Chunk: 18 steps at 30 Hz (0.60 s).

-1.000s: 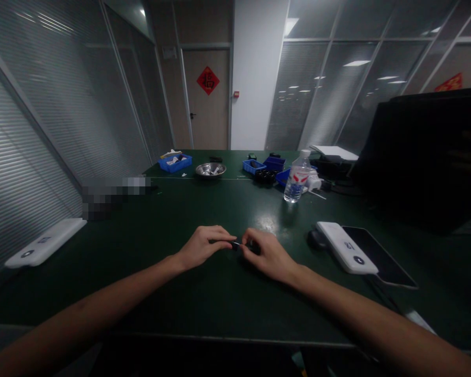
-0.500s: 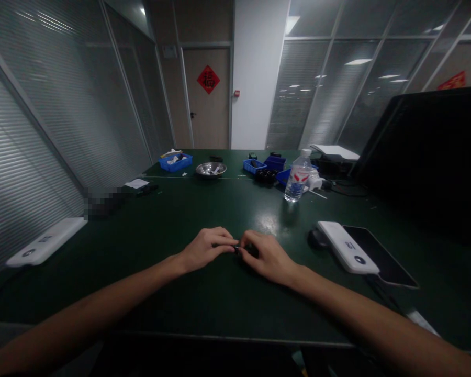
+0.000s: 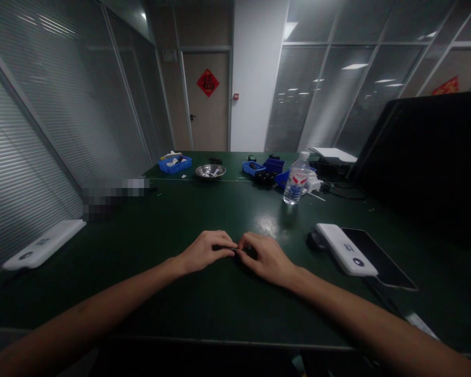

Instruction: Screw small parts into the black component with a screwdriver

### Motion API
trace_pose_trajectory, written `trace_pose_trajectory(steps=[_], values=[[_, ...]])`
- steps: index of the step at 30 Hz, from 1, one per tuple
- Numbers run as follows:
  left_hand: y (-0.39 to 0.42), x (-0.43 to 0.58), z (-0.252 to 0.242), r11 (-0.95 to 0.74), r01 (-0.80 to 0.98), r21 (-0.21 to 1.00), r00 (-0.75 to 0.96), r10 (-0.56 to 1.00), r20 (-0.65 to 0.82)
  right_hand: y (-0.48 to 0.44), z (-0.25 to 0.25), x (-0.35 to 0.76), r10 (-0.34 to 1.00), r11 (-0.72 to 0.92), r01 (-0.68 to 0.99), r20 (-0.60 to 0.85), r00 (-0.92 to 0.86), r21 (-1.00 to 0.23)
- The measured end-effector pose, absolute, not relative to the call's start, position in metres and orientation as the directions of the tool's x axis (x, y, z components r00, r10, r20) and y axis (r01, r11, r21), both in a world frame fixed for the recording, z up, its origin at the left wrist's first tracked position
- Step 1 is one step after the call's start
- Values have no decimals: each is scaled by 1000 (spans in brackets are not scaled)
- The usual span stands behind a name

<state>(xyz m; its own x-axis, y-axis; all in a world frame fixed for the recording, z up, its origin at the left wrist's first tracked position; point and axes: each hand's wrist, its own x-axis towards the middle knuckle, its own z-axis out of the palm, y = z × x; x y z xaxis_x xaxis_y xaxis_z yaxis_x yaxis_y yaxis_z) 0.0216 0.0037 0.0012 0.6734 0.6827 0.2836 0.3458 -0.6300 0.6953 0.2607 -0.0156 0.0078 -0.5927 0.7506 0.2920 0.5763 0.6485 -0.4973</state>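
The left hand (image 3: 206, 253) is pinching a small, dark, narrow object (image 3: 233, 250) between thumb and fingertips; this grip is standing almost closed. The right hand (image 3: 266, 256) is curling thumb and forefinger in close on the object's right side. Whether the right grip is clamping it cannot be told, as the fingers are hiding the contact. The object is sitting between the two sets of fingertips, over the middle of the smooth, dark green counter (image 3: 220, 309).

Caution, slippage: only fingertips are bearing on the object, so uneven pressure or a sudden twist could be forcing it out sideways.

Caution, visibility: the fingers are covering most of the object, so a misalignment is possibly going unseen. If dropped, the dark piece could be blending into the dark counter.

Caution, snagging: a white, oblong device with rounded corners (image 3: 347, 250) is lying near the right forearm (image 3: 357, 319), and its thin, dark cable (image 3: 383, 297) is running close beside that arm. A wide elbow movement could be catching the cable and dragging the device.
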Motion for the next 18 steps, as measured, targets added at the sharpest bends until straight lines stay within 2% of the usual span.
trace_pose_trajectory(steps=[6, 14, 18], values=[[3, 23, 4, -630, 340, 698, 662, 688, 299, -13, 2, 261, 747, 657, 581, 309, -589, -480], [15, 22, -2, -539, 406, 738, 571, 780, 256, -9, 4, 264, 784, 618, 649, 283, -552, -444], [24, 22, -6, -580, 471, 664, 543, 784, 300, -7, 5, 266, 830, 558, 727, 246, -502, -401]])
